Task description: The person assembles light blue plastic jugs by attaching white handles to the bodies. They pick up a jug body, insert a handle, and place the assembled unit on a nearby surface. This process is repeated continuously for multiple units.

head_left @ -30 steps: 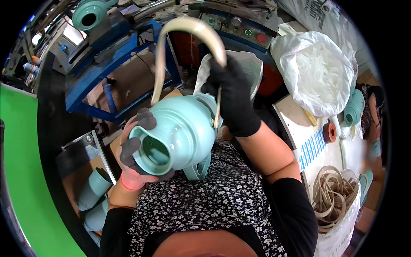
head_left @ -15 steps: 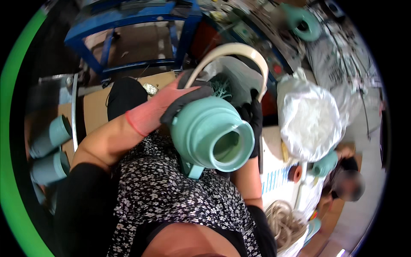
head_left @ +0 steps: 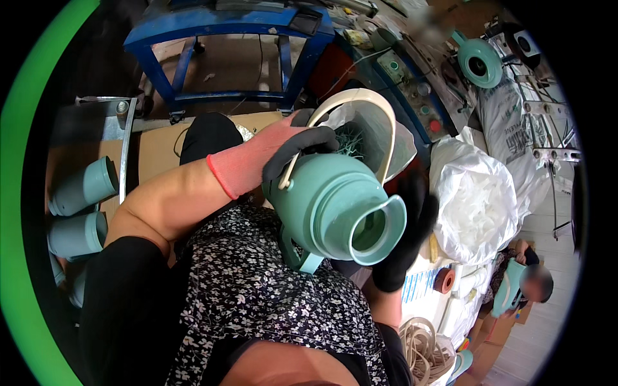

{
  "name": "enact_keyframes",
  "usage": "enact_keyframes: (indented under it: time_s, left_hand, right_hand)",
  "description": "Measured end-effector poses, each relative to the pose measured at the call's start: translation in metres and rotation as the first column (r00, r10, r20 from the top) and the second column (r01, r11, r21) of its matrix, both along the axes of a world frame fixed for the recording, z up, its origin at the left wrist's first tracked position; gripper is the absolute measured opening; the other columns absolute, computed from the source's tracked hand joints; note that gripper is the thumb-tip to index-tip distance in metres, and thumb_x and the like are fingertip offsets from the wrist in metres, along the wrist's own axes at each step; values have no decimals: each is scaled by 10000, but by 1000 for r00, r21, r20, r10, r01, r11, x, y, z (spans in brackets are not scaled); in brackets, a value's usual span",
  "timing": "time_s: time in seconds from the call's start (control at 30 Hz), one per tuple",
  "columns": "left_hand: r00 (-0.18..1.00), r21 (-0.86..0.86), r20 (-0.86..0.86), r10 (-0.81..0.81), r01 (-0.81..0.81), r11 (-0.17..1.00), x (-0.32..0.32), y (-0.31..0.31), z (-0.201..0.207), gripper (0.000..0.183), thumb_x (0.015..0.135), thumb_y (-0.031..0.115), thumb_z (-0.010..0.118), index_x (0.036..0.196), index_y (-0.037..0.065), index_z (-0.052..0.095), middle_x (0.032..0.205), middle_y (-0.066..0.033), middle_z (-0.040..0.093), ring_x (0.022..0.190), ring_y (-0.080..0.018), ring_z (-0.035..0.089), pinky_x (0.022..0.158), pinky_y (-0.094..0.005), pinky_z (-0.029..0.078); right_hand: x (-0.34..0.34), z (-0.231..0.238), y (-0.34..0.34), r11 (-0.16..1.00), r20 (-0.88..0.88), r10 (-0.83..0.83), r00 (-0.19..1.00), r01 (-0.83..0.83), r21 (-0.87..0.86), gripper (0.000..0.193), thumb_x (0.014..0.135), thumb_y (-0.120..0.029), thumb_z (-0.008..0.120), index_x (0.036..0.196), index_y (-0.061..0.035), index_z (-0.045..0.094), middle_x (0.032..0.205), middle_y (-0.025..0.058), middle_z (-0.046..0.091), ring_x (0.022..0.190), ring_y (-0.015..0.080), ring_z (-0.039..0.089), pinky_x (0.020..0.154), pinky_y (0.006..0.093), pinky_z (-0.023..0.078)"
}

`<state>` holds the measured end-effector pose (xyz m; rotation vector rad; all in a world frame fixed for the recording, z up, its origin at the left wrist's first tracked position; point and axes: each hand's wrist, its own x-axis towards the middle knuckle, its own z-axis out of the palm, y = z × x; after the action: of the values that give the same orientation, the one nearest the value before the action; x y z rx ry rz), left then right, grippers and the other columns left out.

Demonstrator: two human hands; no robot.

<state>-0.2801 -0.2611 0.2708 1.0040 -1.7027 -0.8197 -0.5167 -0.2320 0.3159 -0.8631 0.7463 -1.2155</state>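
Note:
A pale green vacuum jug body (head_left: 302, 193) with a pouring lip tilts toward me over my lap, its open mouth facing me. A side handle (head_left: 297, 254) sticks out below it. The cream carrying handle (head_left: 360, 96) arches up over its far side. My left hand (head_left: 283, 151), in a red and black glove, is closed on the jug's shoulder, about the foot of that arch. To the right of the spout is my right hand (head_left: 412, 225) in a black glove, fingers stretched out, holding nothing that I can see; its fingers are dark and slightly smeared.
A bag with green trimmings (head_left: 351, 141) lies beyond the jug. White sack (head_left: 476, 199) and coiled cream strips (head_left: 421, 347) are to the right. Green cylinders (head_left: 80, 235) lie left; a blue metal frame (head_left: 225, 96) stands ahead. Another person (head_left: 515, 276) holds a green part at far right.
The jug and my left hand have shifted slightly right, and the pouring lip has turned to the upper right. My right hand has left the carrying handle's end and moved right and down.

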Motion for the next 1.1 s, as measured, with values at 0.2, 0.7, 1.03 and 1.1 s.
enact_keyframes:
  time_s: [0.2, 0.7, 1.03, 1.1]
  left_hand:
    - [912, 60, -409, -2, 29, 998, -57, -12, 26, 479, 865, 125, 631, 1304, 54, 454, 1149, -125, 608, 1073, -219, 582, 934, -327, 444]
    - [494, -126, 447, 746, -791, 599, 123, 29, -78, 471, 942, 232, 507, 1369, 41, 444, 1366, -200, 431, 1321, -339, 353, 1089, -397, 306]
    - [-57, 230, 763, 644, -907, -353, 195, 363, -252, 521, 844, 394, 547, 1313, 165, 520, 1382, -224, 423, 1295, -383, 377, 1084, -436, 297]
    - [-95, 64, 948, 303, -878, -474, 193, 403, -248, 431, 836, 390, 545, 1246, 264, 589, 1458, -205, 326, 1349, -415, 271, 1096, -502, 247]
  right_hand:
    - [-37, -19, 2, 625, -485, -295, 823, -218, -750, 788, 578, -250, 893, 1205, -124, 433, 1286, 268, 479, 1101, 398, 563, 907, 479, 478]
    - [-457, -87, 28, 515, -354, -506, -787, 54, -856, 602, 943, -224, 563, 1446, -37, 292, 1449, 136, 379, 1298, 256, 399, 1108, 384, 287]
    - [-316, -119, -134, 605, -638, -753, -161, 214, -767, 560, 939, -190, 576, 1420, -23, 341, 1430, 154, 404, 1276, 263, 432, 1070, 391, 345]
    - [-297, -106, -149, 625, -648, -756, -97, 186, -758, 552, 939, -183, 579, 1415, -21, 351, 1427, 158, 409, 1271, 264, 439, 1062, 392, 357]
